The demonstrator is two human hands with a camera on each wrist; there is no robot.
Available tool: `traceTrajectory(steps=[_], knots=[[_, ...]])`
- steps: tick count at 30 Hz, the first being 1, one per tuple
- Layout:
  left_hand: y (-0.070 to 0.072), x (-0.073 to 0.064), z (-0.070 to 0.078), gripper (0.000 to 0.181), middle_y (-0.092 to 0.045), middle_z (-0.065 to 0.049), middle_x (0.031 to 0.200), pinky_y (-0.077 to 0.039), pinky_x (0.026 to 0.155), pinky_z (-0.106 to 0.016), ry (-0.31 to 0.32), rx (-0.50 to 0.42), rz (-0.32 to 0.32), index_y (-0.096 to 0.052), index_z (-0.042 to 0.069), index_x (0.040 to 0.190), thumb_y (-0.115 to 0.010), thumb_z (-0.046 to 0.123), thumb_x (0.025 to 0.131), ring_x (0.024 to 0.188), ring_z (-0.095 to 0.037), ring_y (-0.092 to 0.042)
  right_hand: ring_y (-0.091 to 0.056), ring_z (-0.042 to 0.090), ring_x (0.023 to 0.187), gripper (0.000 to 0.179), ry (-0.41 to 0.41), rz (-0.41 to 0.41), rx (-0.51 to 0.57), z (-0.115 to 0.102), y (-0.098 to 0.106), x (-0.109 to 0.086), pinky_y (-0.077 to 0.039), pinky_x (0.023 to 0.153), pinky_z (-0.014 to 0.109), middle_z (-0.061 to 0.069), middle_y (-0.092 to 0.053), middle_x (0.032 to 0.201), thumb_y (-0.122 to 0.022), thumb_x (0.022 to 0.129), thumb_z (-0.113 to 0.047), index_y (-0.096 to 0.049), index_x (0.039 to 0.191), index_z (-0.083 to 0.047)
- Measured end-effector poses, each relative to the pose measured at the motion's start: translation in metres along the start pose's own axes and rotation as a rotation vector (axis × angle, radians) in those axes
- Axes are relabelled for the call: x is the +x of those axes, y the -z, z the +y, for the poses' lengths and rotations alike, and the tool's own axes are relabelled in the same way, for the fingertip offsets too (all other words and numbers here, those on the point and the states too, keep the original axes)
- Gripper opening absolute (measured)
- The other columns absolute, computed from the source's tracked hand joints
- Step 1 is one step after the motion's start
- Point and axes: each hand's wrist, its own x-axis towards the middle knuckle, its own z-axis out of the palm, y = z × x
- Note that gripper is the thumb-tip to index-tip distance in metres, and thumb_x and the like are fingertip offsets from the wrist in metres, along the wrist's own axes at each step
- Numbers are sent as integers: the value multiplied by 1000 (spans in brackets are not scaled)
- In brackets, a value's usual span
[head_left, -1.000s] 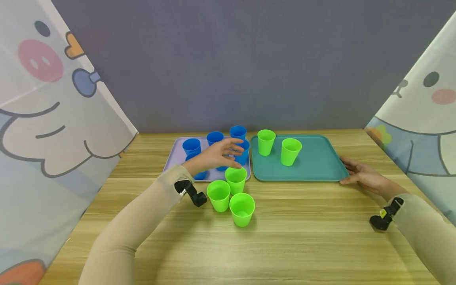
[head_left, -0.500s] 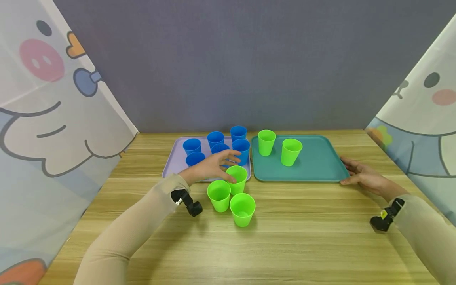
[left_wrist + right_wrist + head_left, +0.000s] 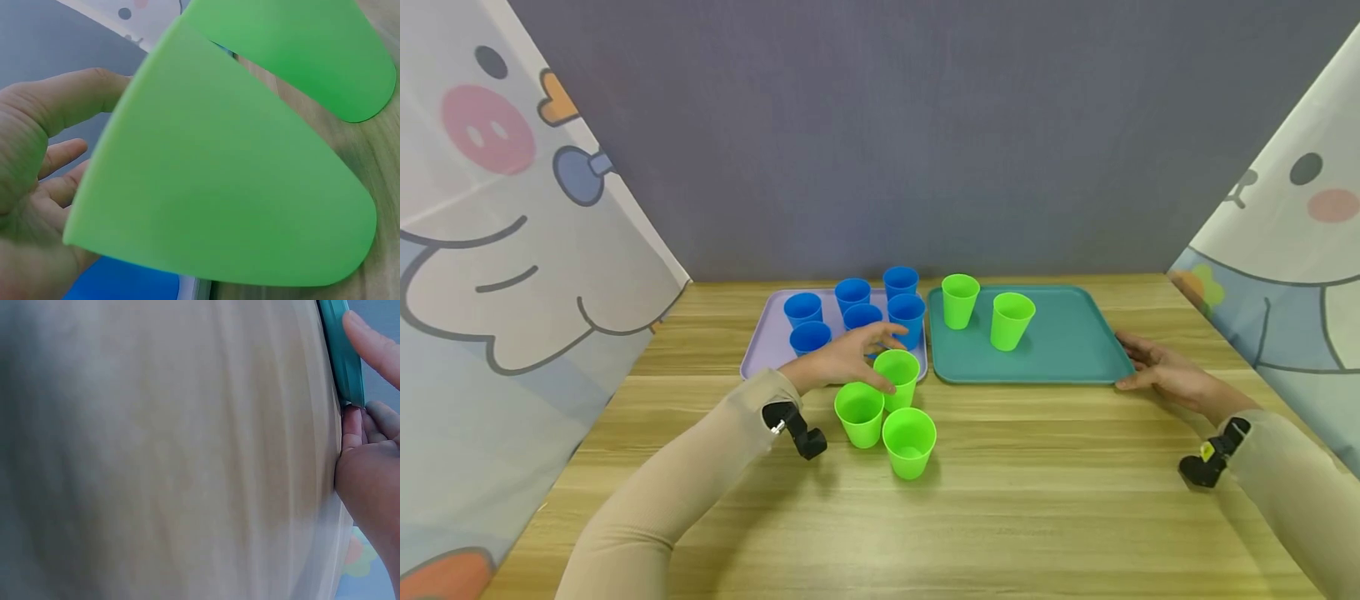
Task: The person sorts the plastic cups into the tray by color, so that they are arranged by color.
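In the head view my left hand (image 3: 842,360) reaches over the front of the lilac tray (image 3: 754,354). Its thumb lies against the near side of a green cup (image 3: 898,390), and its fingers spread behind and above that cup's rim. Two more green cups stand just in front, one at the left (image 3: 861,423) and one nearer me (image 3: 909,454). The left wrist view shows a green cup (image 3: 225,175) large, hiding my thumb tip. On the right, my right hand (image 3: 1168,373) holds the teal tray (image 3: 1060,350) by its near right corner, thumb over the rim and fingers at the edge.
Several blue cups (image 3: 803,308) stand upright on the lilac tray. Two green cups, one farther back (image 3: 959,304) and one forward (image 3: 1011,323), stand on the teal tray. A grey panel (image 3: 925,133) rises behind the wooden table (image 3: 1037,500), with printed cloths at both sides.
My left hand has come down and toward me from above the blue cups to the green cup behind the other two. The right hand and the cups have stayed in place.
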Motion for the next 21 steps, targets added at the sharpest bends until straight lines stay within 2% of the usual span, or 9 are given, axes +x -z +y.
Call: traceTrajectory(steps=[10,21], knots=[[0,2,6,89,-58,-10,137,-42,108,-52,-30,39,14,-37,8,152,-86,8,77,134,-35,-47,3,57,141,102,-3,6,0,0,1,0,-36,89,11,36,9,157,-69,88,-1,9,154,8],[-1,18,25,88,-60,-11,135,-48,102,-45,-100,-14,27,-38,9,151,-85,4,77,129,-27,-53,-1,59,139,99,17,8,11,1,1,1,-37,87,10,39,7,156,-67,87,3,8,153,10]])
